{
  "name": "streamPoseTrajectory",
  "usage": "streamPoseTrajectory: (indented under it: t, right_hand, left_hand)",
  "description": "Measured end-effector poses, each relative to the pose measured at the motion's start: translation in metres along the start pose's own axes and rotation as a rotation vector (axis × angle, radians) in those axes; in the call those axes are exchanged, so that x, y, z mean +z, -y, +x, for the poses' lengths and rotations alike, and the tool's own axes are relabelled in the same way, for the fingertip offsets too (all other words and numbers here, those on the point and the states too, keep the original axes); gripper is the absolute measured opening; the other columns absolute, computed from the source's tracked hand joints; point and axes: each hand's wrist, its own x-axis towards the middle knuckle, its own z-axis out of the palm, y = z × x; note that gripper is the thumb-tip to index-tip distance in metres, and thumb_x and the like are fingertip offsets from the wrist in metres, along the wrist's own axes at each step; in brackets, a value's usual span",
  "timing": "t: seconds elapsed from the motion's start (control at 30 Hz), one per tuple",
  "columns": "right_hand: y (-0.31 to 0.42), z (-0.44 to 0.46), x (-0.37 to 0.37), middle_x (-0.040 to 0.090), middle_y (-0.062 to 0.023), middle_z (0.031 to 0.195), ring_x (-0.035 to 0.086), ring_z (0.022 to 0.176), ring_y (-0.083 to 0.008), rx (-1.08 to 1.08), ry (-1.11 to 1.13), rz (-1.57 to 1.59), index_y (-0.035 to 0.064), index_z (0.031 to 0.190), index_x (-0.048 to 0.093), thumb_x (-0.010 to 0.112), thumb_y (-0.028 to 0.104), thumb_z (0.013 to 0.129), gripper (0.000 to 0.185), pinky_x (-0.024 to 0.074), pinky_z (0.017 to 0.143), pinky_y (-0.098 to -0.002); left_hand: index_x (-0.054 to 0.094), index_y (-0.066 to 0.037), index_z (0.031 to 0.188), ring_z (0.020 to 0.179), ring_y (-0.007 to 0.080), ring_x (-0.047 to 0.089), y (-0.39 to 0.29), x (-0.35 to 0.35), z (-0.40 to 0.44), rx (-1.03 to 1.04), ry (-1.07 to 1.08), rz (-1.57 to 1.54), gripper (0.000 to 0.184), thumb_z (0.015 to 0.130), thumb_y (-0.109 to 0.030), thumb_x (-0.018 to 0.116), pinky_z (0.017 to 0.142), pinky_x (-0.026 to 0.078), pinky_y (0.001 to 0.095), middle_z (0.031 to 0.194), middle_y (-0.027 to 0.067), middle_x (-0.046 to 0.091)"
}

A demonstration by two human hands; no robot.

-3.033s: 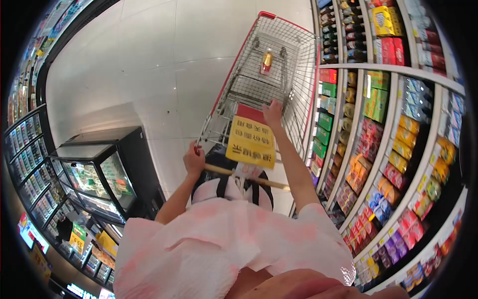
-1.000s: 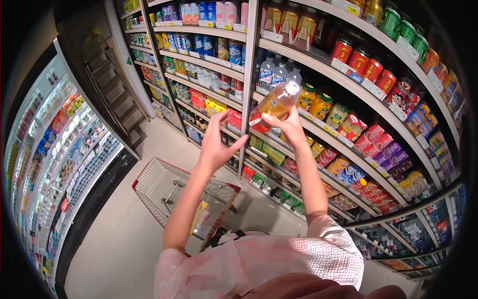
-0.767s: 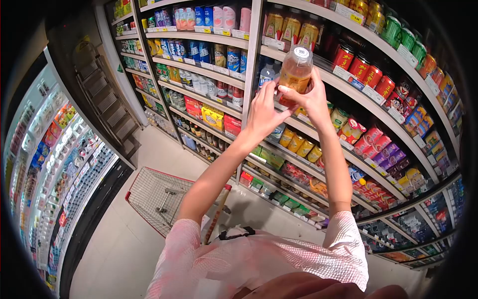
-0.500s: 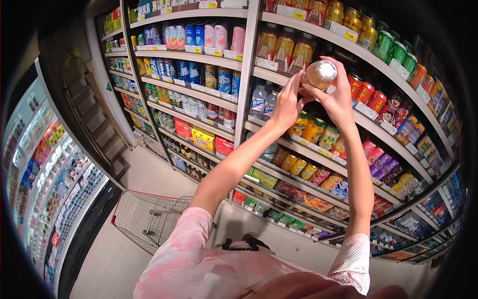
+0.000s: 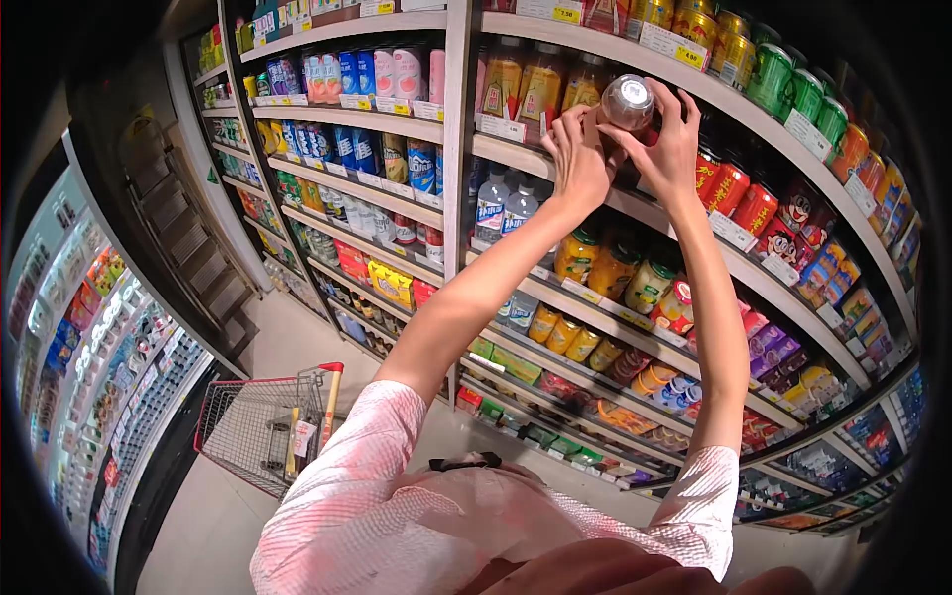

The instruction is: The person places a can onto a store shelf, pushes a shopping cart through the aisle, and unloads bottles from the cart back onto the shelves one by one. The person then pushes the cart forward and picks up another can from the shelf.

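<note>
A clear bottle (image 5: 628, 99) is held up at the shelf front, its shiny round end facing me and most of its body hidden by my fingers. My left hand (image 5: 582, 159) is closed around its left side. On the other side my right hand (image 5: 666, 144) grips it, thumb across the front and fingers bent along the right. Amber bottles (image 5: 540, 89) stand on the shelf just left of it. To the lower right are red cans (image 5: 729, 185), and jars of yellow fruit (image 5: 577, 253) sit on the shelf below.
A wire shopping cart (image 5: 243, 421) with a red rim stands on the floor at lower left. Behind it runs a lit refrigerated case (image 5: 109, 367). A stepladder (image 5: 183, 233) leans near the back wall. Green cans (image 5: 772, 79) line the upper right shelf.
Both hands came together on the bottle, which has risen from the middle shelves toward the amber bottles and turned its end toward me. The cart now appears at lower left.
</note>
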Motion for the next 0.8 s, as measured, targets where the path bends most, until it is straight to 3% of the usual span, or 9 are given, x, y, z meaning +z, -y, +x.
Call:
streamPoseTrajectory:
  t: [0.1,0.2,0.23,0.33,0.37,0.47,0.63,0.73,0.8]
  right_hand:
    - [-0.016,-0.004,0.011,0.072,-0.0141,0.123,0.069,0.113,-0.0303,0.095,0.063,0.030,0.0055,0.145,0.039,0.085,0.046,0.082,0.088,0.0342,0.106,-0.0540]
    - [-0.031,-0.010,0.024,0.074,-0.0161,0.115,0.072,0.103,-0.0327,0.226,0.123,0.119,0.0091,0.149,0.040,0.085,0.046,0.081,0.089,0.0454,0.093,-0.0432]
    - [-0.035,-0.007,0.026,0.075,-0.0166,0.107,0.074,0.093,-0.0336,0.193,0.089,0.204,0.0140,0.151,0.041,0.082,0.046,0.084,0.085,0.0518,0.075,-0.0395]
    - [-0.035,0.003,0.022,0.074,-0.0172,0.103,0.073,0.088,-0.0337,0.237,0.207,0.205,0.0202,0.153,0.042,0.077,0.049,0.088,0.079,0.0535,0.065,-0.0409]
    - [-0.037,0.002,0.027,0.073,-0.0172,0.099,0.072,0.086,-0.0354,0.198,0.167,0.214,0.0249,0.154,0.041,0.072,0.050,0.092,0.074,0.0549,0.065,-0.0440]
    - [-0.047,-0.005,0.039,0.071,-0.0168,0.095,0.071,0.082,-0.0371,0.157,0.177,0.110,0.0238,0.154,0.040,0.070,0.049,0.094,0.071,0.0556,0.068,-0.0446]
    - [-0.053,-0.013,0.053,0.068,-0.0191,0.086,0.069,0.069,-0.0413,0.115,0.129,-0.015,0.0212,0.147,0.046,0.061,0.053,0.099,0.059,0.0551,0.056,-0.0489]
    - [-0.052,-0.007,0.045,0.069,-0.0198,0.081,0.070,0.071,-0.0412,0.139,0.230,-0.109,0.0184,0.146,0.047,0.059,0.053,0.100,0.059,0.0554,0.056,-0.0492]
    - [-0.053,-0.001,0.036,0.073,-0.0213,0.084,0.072,0.079,-0.0425,0.236,0.331,-0.065,0.0145,0.142,0.053,0.060,0.052,0.100,0.057,0.0578,0.065,-0.0505]
  left_hand:
    - [0.042,-0.004,0.143,0.129,0.0383,0.038,0.004,0.004,-0.005,-0.015,0.037,0.099,0.085,0.077,-0.036,0.084,0.104,0.028,0.0560,0.138,0.0188,0.042]
    - [0.040,-0.003,0.147,0.128,0.0383,0.038,0.000,0.003,-0.005,-0.021,0.006,0.051,0.091,0.076,-0.037,0.086,0.104,0.028,0.0557,0.137,0.0190,0.043]
    - [0.038,-0.002,0.149,0.127,0.0381,0.038,-0.003,0.002,-0.002,-0.021,-0.023,0.041,0.095,0.075,-0.039,0.085,0.103,0.028,0.0555,0.137,0.0190,0.043]
    - [0.035,-0.001,0.150,0.127,0.0378,0.039,0.001,0.010,-0.002,-0.021,-0.071,0.054,0.095,0.077,-0.040,0.082,0.104,0.028,0.0550,0.137,0.0193,0.043]
    - [0.035,-0.001,0.150,0.127,0.0377,0.039,0.003,0.013,-0.004,0.024,-0.075,0.087,0.094,0.078,-0.040,0.082,0.104,0.027,0.0548,0.137,0.0195,0.043]
    - [0.036,-0.002,0.150,0.128,0.0371,0.040,0.008,0.017,-0.006,0.119,-0.086,0.137,0.091,0.079,-0.040,0.078,0.106,0.027,0.0550,0.138,0.0191,0.044]
    - [0.039,-0.004,0.146,0.128,0.0359,0.042,0.008,0.018,-0.006,0.152,-0.097,0.157,0.083,0.079,-0.039,0.074,0.106,0.028,0.0555,0.138,0.0170,0.046]
    - [0.042,-0.006,0.145,0.123,0.0349,0.044,0.008,0.020,-0.006,0.159,-0.088,0.152,0.077,0.082,-0.037,0.071,0.104,0.029,0.0540,0.135,0.0164,0.048]
    - [0.044,-0.005,0.143,0.125,0.0345,0.045,0.004,0.016,-0.006,0.141,-0.042,0.174,0.069,0.086,-0.034,0.070,0.104,0.029,0.0522,0.133,0.0169,0.049]
